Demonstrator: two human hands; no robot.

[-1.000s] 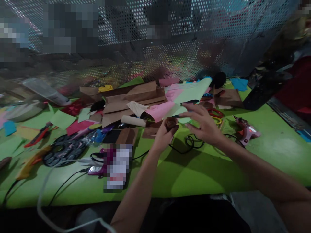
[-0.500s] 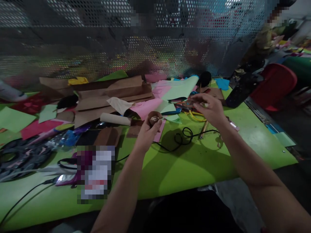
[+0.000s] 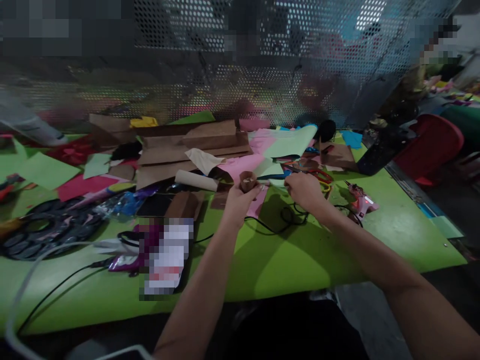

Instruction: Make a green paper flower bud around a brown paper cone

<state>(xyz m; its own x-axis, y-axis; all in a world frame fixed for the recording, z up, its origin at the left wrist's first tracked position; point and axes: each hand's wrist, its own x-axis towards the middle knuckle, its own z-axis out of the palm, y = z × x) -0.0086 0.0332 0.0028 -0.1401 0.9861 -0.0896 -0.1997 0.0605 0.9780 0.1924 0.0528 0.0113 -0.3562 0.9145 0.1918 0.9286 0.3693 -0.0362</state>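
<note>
Since half a second ago, the right hand (image 3: pixel 306 190) has been lowered and its fingers, then loosely parted, have been drawn inward; the whole view has also been swung slightly to the left. In the left hand (image 3: pixel 240 200), a small cup-shaped roll of brown paper (image 3: pixel 248 185) is held upright, pinched between the thumb and curled fingers, with its opening turned up and something pale seen inside. It is held above the pink paper strip (image 3: pixel 257 204), near the middle of the green tabletop (image 3: pixel 285 272).

The right fingers are curled and bunched near a blue slim tool (image 3: pixel 275 176); whether anything is gripped by them cannot be told. Just beyond that hand, a red loop handle (image 3: pixel 324 174) and a yellow loop handle (image 3: pixel 327 187) are partly seen. Farther right, a pink glue gun (image 3: pixel 364 202) is laid down with a red light showing, and a black cord (image 3: pixel 288 216) is looped on the table between the hands.

Behind the left hand, a pale cardboard tube (image 3: pixel 195 180) is laid in front of large folded brown paper sheets (image 3: pixel 187 145). Pink and pale green paper (image 3: pixel 290 142) is piled behind the right hand.
</note>
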